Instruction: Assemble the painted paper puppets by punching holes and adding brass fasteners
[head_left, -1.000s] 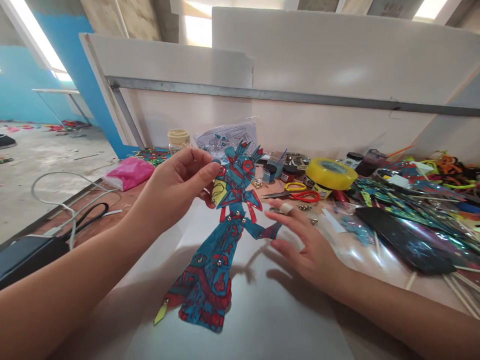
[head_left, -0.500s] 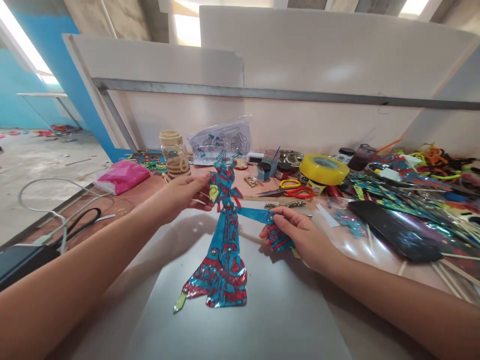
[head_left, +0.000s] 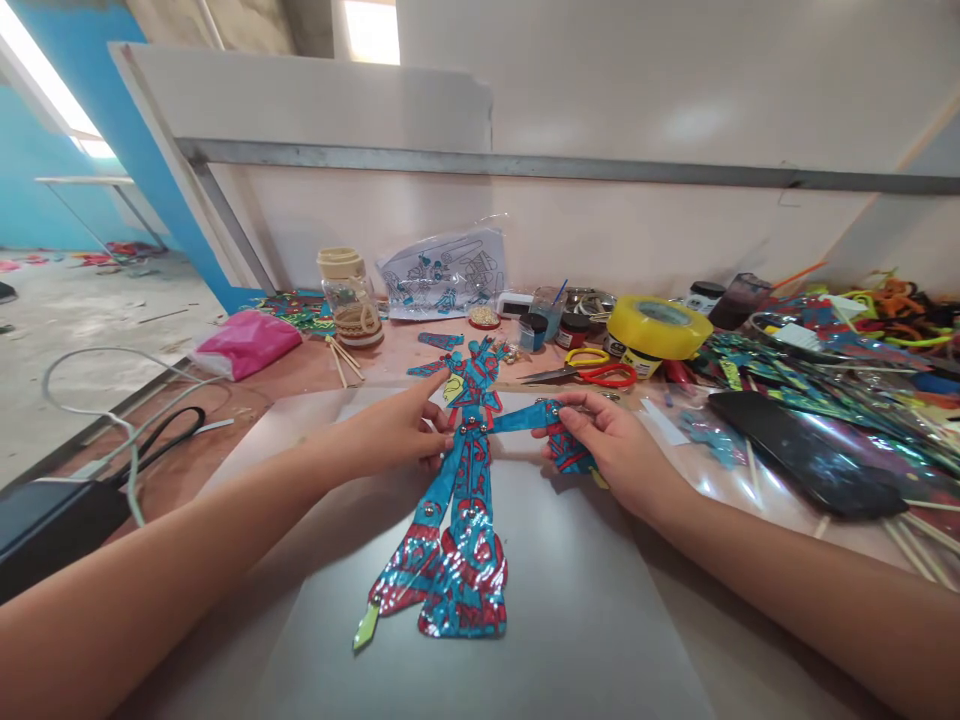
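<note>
A jointed shadow puppet [head_left: 472, 500] in blue and red, with shiny round metal fasteners at its joints, extends over a pale sheet [head_left: 585, 620]. Its pale yellow face and crowned head point away from me. My left hand [head_left: 412, 425] is at the puppet's head and shoulder, index finger stretched along the face, other fingers curled at its edge. Between the thumb and fingers of my right hand [head_left: 600, 440] is the puppet's arm, pinched at the elbow fastener; the forearm hangs down, partly covered by the fingers.
Behind the puppet stand a lidded jar [head_left: 350, 300], scissors [head_left: 585, 370], paint pots [head_left: 574, 330] and a yellow tape roll [head_left: 660, 327]. A black phone [head_left: 802, 455] lies right, beside many sticks. At left are a pink packet [head_left: 247, 345], cables [head_left: 131, 430] and a black adapter [head_left: 60, 530].
The puppet has shifted slightly right and nearer to me. My left hand has slid from the head's side to the shoulder. The right hand has raised the elbow a little, and the view has tilted down.
</note>
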